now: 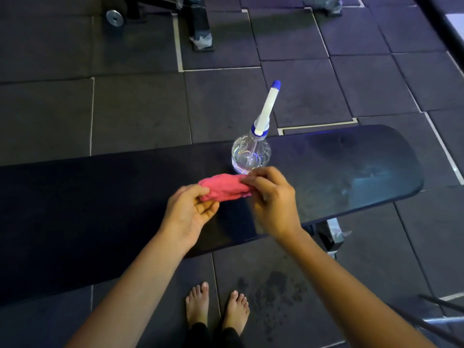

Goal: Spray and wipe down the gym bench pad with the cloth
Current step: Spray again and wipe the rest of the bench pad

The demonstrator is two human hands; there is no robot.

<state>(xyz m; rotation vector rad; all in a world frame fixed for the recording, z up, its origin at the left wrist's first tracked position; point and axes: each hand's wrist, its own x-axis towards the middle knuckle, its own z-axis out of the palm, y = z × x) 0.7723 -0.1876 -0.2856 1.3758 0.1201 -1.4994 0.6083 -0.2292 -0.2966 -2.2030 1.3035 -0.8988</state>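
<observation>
Far out at eleven o'clock a small weight plate (114,18) lies on the dark tiled floor (140,109). The black bench pad (88,202) runs across in front of me from nine o'clock to three.

My left hand (190,209) is over the pad's middle, palm turned up. Its thumb and fingers are curled around the left end of the pink cloth (223,188). The cloth is bunched into a short roll and stretches between my two hands, held just above the pad.

At twelve o'clock from the cloth, the clear spray bottle (251,154) stands upright on the pad near its far edge. Its white and blue nozzle points away toward one o'clock.

My right hand (271,199) comes in from five o'clock, back of the hand up. Its fingertips pinch the cloth's right end, right in front of the bottle's base.

Toward three o'clock the rounded end of the pad shows a pale, smeared sheen (364,182). Under it, at four o'clock, part of the bench's metal leg (331,237) shows.

Down at six o'clock my bare feet (198,303) stand on the floor, with dark speckles (273,290) just to their right.
</observation>
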